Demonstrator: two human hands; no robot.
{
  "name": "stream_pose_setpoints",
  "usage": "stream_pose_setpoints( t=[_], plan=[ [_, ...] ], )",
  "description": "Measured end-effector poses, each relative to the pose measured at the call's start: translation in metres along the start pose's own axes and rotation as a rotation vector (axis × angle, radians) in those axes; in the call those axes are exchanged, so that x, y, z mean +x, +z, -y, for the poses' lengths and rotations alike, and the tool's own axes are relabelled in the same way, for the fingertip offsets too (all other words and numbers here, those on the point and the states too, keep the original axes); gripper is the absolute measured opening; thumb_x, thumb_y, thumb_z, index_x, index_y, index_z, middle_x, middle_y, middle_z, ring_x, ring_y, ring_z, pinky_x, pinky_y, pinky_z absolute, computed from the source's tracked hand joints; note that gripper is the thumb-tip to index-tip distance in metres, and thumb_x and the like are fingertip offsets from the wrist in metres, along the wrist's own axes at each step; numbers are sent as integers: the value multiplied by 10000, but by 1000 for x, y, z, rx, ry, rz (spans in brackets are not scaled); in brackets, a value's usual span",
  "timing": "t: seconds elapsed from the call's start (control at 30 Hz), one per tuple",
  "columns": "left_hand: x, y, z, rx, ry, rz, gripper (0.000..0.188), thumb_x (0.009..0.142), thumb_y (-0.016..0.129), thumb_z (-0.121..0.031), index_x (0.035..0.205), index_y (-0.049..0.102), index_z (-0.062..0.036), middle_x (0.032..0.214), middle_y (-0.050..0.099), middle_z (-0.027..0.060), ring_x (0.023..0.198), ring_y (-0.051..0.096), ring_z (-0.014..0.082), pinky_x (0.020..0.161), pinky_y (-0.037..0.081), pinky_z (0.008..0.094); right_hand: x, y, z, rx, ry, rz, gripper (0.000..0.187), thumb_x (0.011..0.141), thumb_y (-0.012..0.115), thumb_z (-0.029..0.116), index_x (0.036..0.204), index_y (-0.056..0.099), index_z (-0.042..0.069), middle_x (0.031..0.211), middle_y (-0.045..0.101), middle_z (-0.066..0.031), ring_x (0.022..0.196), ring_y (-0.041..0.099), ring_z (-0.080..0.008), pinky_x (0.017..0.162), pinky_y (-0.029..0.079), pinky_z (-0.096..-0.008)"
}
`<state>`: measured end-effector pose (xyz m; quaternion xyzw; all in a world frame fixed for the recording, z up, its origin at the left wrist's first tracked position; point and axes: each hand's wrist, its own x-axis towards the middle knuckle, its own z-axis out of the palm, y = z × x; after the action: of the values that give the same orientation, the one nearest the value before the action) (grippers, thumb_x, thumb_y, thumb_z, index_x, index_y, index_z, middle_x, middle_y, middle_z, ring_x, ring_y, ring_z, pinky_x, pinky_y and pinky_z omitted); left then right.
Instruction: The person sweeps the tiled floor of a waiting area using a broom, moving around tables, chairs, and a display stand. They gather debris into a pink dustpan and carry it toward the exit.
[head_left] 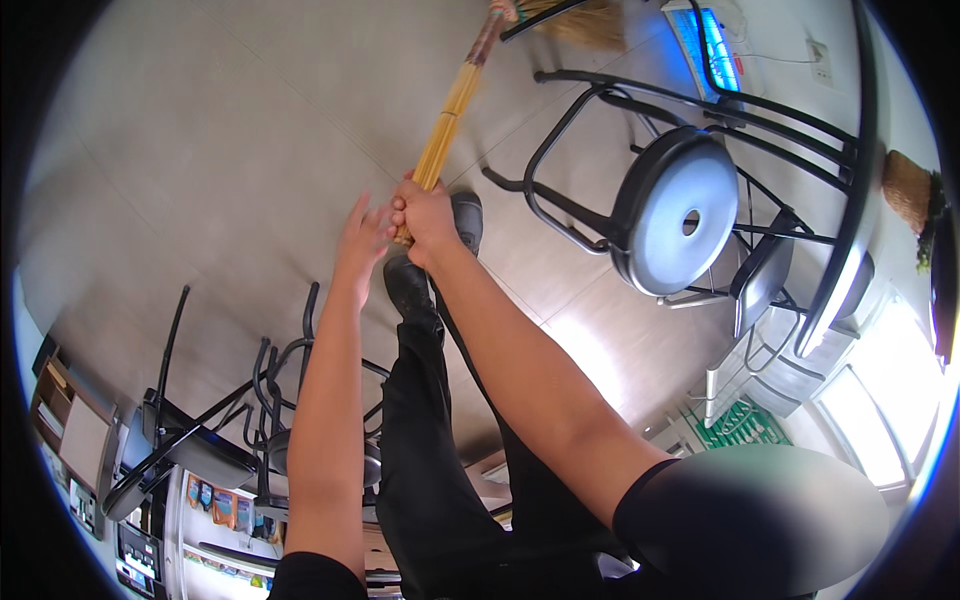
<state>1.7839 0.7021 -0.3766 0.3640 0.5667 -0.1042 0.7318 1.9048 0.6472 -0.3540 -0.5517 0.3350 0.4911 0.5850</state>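
Note:
A straw broom (450,115) slants away from me, its pale yellow stick leading up to a brown upper section. Its bristles (588,24) spread near the floor at the far edge, partly behind a black chair leg. My right hand (428,218) is wrapped round the near end of the stick. Just left of it, my left hand (365,240) has its fingers apart and slightly blurred, holding nothing. Its fingertips come close to the stick's end; whether they touch it I cannot tell.
Black-framed chairs with a round grey seat (685,215) stand on the right beside a table edge (850,230). A blue-lit device (705,50) sits by the far right wall. More chairs (200,440) are at the lower left. My black shoes (408,285) are below my hands.

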Motion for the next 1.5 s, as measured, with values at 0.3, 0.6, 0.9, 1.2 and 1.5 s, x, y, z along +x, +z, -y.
stream_pose_setpoints(
  t=[0.3,0.6,0.9,1.2,1.5],
  plan=[
    [-169,-83,104,158,-236,-160,485,1004,555,-433,1380,563,-126,1172,687,4,948,628,125,758,481,276,-139,71,5,157,429,384,198,929,579,107,1081,462,155,716,458,28,508,426,-59,447,392,-266],
    [-293,-92,87,91,-267,-229,496,1024,519,-388,1434,522,-108,1182,693,17,936,613,113,791,483,278,-229,70,45,219,658,679,171,967,558,106,1113,470,124,728,431,32,496,392,-43,419,348,-226],
    [-392,-121,173,-131,-417,-270,598,1016,543,-445,1497,447,-102,1225,681,64,976,621,166,810,500,319,-387,-29,190,-332,413,432,549,937,622,101,1410,344,100,830,492,-43,495,442,-89,399,421,-240],
    [-397,-143,213,-255,-440,-212,492,1037,519,-404,1421,541,-96,1115,710,41,907,621,142,755,481,273,-477,-19,149,-573,485,2,357,954,605,186,1246,456,46,704,477,-40,521,474,-132,411,431,-298],
    [-427,-193,214,-550,-398,-315,496,1027,518,-452,1416,534,-145,1201,693,30,969,638,171,842,488,352,-215,149,53,-179,570,350,171,989,504,111,1105,504,-15,699,466,2,501,450,-87,411,392,-211]
  ],
)
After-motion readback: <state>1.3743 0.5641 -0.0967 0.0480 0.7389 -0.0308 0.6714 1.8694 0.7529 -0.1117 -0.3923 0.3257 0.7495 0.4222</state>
